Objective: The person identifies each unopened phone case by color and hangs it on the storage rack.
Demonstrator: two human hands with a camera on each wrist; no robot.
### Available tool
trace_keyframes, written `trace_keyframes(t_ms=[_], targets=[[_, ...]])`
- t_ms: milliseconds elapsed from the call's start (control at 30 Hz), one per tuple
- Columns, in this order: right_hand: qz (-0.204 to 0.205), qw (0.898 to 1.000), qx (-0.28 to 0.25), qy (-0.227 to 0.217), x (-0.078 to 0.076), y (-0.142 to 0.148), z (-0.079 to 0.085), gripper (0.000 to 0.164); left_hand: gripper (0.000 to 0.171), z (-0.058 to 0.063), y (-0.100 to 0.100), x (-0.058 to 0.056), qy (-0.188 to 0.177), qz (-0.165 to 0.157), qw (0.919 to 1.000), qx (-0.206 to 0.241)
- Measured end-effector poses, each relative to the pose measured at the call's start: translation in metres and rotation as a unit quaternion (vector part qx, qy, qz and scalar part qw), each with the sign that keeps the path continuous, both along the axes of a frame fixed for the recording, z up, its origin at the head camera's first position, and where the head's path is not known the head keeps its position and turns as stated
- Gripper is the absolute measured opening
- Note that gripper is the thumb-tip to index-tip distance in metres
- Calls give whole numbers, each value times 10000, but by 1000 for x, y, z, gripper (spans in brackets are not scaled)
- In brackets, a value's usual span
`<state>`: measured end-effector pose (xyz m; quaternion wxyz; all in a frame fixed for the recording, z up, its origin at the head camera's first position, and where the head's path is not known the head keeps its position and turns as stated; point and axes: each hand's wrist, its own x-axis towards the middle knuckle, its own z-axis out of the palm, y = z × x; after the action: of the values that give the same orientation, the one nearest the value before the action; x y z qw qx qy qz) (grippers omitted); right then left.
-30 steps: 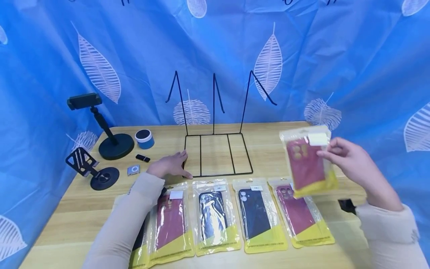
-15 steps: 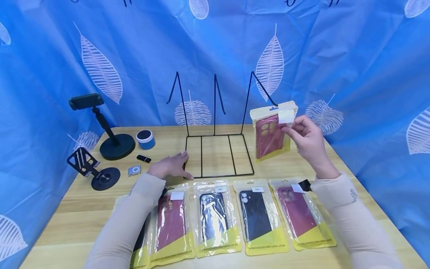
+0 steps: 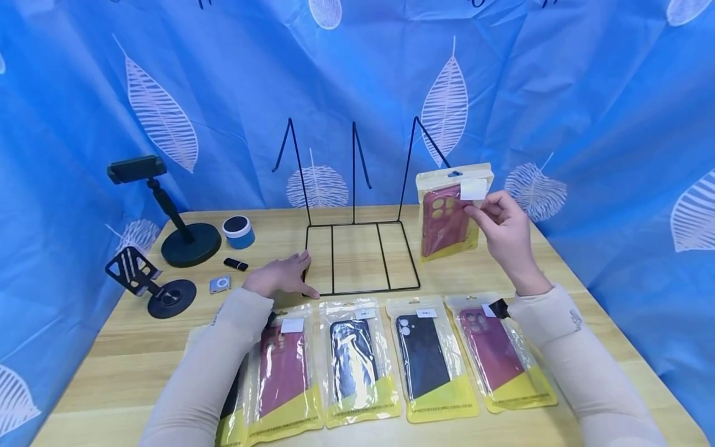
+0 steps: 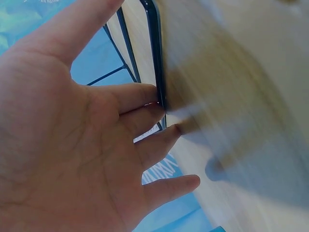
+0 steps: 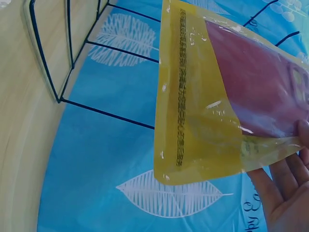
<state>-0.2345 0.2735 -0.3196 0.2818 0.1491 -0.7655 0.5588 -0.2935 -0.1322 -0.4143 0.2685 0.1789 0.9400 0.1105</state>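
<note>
My right hand [image 3: 509,236] pinches a bagged maroon phone case [image 3: 445,217] by its right edge, beside the white label. The bag hangs upright, its top hole right at the tip of the rightmost hook of a black wire display rack [image 3: 363,291]. In the right wrist view, the bag's yellow bottom [image 5: 203,121] faces the camera. My left hand [image 3: 277,275] lies at the left side of the rack's base, fingers spread. The left wrist view has its fingertips against the black bar [image 4: 157,53]. The other two hooks hold nothing.
In front of the rack lies a row of bagged phone cases, including a maroon one [image 3: 491,347] and a black one [image 3: 422,357]; my left sleeve partly covers the leftmost. At left are a phone stand [image 3: 191,244], folding stand [image 3: 172,298], blue jar [image 3: 238,233], black stick [image 3: 236,264] and music player [image 3: 220,284].
My right hand has carried the bagged phone case leftward and up from the right side to the rightmost hook, the hole now further onto the tip. My left hand has stayed on the rack.
</note>
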Motion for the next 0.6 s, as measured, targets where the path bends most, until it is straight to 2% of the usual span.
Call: trace_keyframes(t_ms=[267,500,600], targets=[[-193,9995,132,-221,-32,-6,-2,16,106,0,0,1,41,-14,10000,-55],[-216,9984,-174,-498,-66,-13,-5,21,105,1,-1,1,39,-18,10000,-58],[-383,9965,-178,-727,-79,-16,-6,28,105,2,0,1,28,-38,10000,-57]])
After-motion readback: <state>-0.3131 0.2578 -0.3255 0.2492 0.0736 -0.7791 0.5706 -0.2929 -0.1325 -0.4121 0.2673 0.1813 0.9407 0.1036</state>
